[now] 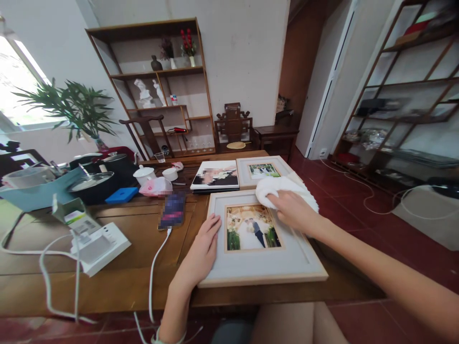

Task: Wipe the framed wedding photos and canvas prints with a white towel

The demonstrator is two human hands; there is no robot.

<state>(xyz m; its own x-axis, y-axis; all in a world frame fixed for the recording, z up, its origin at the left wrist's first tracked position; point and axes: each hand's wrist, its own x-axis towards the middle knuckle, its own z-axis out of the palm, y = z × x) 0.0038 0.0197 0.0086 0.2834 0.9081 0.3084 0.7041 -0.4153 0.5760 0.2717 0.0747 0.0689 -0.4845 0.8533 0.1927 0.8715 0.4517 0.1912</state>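
Wooden table [122,282], near side: picture frame [254,229] lies face up. Left hand [206,246], fingers loosely extended, rests along its left edge, apparently steadying it; right hand [292,210] clutches white cloth [283,187] at the upper-right corner.

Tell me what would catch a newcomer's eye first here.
First, the framed photo of a couple, lying near the front edge of the table: the left hand rests on its left side, the right hand holds a white cloth at its upper right. Next, the leafy plant at left, near the bright window.
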